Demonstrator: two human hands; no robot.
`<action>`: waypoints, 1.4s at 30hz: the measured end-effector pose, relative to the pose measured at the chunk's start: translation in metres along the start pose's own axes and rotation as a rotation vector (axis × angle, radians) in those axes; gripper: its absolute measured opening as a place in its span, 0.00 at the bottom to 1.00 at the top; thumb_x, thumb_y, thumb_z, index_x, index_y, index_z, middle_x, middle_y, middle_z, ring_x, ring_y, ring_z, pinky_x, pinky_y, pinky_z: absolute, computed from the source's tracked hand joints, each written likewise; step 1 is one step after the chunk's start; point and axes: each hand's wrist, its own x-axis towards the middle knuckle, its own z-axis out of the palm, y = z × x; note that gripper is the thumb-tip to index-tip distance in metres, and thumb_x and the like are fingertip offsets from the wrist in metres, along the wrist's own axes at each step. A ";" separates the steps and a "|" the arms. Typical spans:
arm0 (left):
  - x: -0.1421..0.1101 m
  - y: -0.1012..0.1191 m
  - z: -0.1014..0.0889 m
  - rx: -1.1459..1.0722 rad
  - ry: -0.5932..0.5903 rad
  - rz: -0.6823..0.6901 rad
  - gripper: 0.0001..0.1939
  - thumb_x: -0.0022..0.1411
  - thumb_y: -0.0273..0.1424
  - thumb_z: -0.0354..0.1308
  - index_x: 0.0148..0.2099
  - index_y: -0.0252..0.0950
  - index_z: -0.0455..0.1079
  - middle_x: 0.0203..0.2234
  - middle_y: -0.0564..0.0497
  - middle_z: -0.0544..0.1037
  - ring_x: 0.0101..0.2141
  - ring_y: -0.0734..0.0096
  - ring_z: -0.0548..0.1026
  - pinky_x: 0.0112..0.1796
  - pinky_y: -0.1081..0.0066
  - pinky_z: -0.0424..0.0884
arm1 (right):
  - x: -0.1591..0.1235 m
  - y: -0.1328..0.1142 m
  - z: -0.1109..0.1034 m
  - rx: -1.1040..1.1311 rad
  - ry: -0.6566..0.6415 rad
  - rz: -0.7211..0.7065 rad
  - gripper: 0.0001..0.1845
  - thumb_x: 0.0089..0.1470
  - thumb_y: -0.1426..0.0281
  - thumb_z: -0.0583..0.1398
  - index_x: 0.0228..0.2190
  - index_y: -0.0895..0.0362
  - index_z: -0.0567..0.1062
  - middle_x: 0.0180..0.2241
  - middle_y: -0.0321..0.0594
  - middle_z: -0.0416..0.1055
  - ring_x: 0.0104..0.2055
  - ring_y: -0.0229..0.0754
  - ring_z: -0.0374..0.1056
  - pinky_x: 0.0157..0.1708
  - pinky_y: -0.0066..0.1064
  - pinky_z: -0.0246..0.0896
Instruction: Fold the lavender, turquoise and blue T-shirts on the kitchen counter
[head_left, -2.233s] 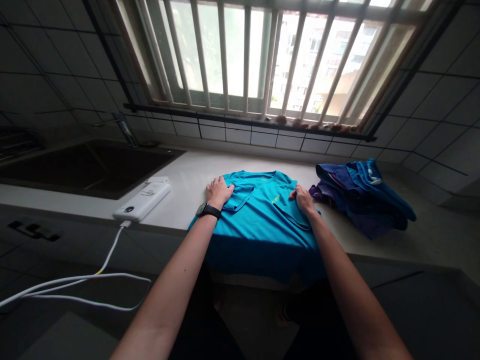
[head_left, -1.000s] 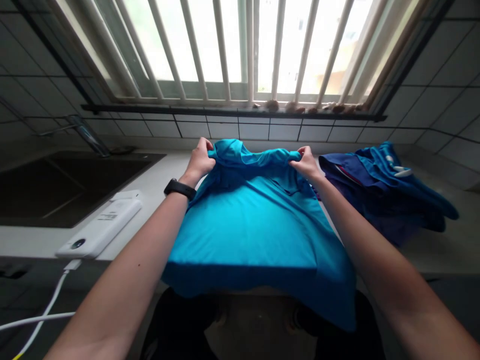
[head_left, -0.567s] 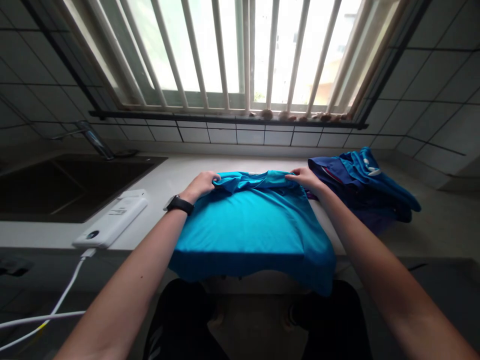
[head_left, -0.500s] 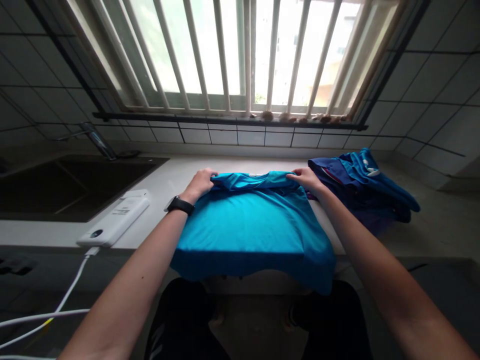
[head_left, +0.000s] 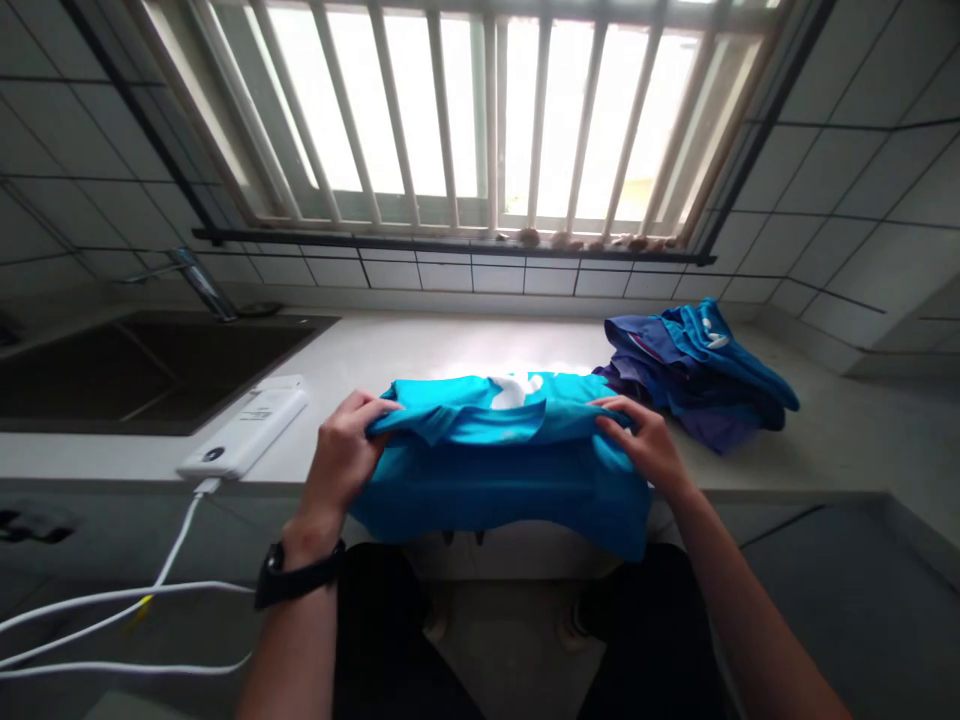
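A turquoise T-shirt (head_left: 495,495) lies on the white countertop (head_left: 450,345), its far part folded over toward me in a loose double layer. My left hand (head_left: 341,450) grips the folded edge at the shirt's left end. My right hand (head_left: 641,435) holds the same layer at the right end, fingers curled over the fabric. A pale patch (head_left: 516,391) shows at the fold's middle, possibly the countertop or a reflection. The shirt's near edge overhangs the counter front.
A pile of blue and purple clothes (head_left: 694,375) sits to the right of the shirt. On the left are a white power bank (head_left: 244,435) with a white cable (head_left: 127,610), then a dark sink (head_left: 150,370) and faucet (head_left: 202,285). A barred window (head_left: 465,120) is behind.
Both hands have come down and toward me, carrying the shirt's far edge over its body. The shirt now forms a narrower folded band, and the view has tilted slightly downward.
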 end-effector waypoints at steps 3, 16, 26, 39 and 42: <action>-0.039 -0.010 0.006 -0.018 0.009 -0.013 0.11 0.65 0.38 0.58 0.39 0.40 0.79 0.32 0.51 0.75 0.34 0.67 0.76 0.38 0.71 0.71 | -0.038 0.007 -0.002 -0.053 -0.081 0.071 0.11 0.59 0.56 0.66 0.35 0.51 0.80 0.46 0.42 0.82 0.51 0.54 0.76 0.56 0.48 0.68; -0.090 -0.020 -0.006 -0.062 -0.041 0.263 0.12 0.54 0.19 0.51 0.34 0.39 0.72 0.35 0.51 0.73 0.36 0.68 0.75 0.40 0.71 0.71 | -0.092 -0.012 -0.027 -0.283 -0.127 -0.215 0.04 0.60 0.70 0.64 0.32 0.50 0.77 0.62 0.44 0.73 0.71 0.57 0.58 0.68 0.60 0.54; -0.119 -0.024 -0.009 0.029 -0.179 0.199 0.13 0.47 0.20 0.51 0.33 0.40 0.71 0.37 0.48 0.74 0.41 0.60 0.72 0.45 0.61 0.68 | -0.124 -0.004 -0.028 -0.396 -0.261 -0.207 0.11 0.64 0.66 0.62 0.29 0.51 0.80 0.66 0.41 0.67 0.73 0.59 0.53 0.71 0.65 0.40; -0.088 0.030 0.037 0.297 -0.114 -0.120 0.26 0.71 0.43 0.51 0.66 0.42 0.70 0.66 0.37 0.66 0.65 0.40 0.63 0.61 0.43 0.62 | -0.044 -0.015 0.015 -0.501 -0.147 -0.162 0.23 0.70 0.63 0.52 0.62 0.49 0.72 0.69 0.43 0.63 0.74 0.52 0.53 0.71 0.53 0.49; -0.081 0.029 0.054 0.373 -0.183 -0.174 0.26 0.73 0.43 0.48 0.68 0.44 0.69 0.68 0.37 0.65 0.68 0.36 0.58 0.63 0.35 0.56 | -0.018 -0.003 0.030 -0.626 -0.320 -0.019 0.28 0.70 0.60 0.50 0.68 0.51 0.66 0.72 0.43 0.57 0.76 0.57 0.46 0.72 0.59 0.43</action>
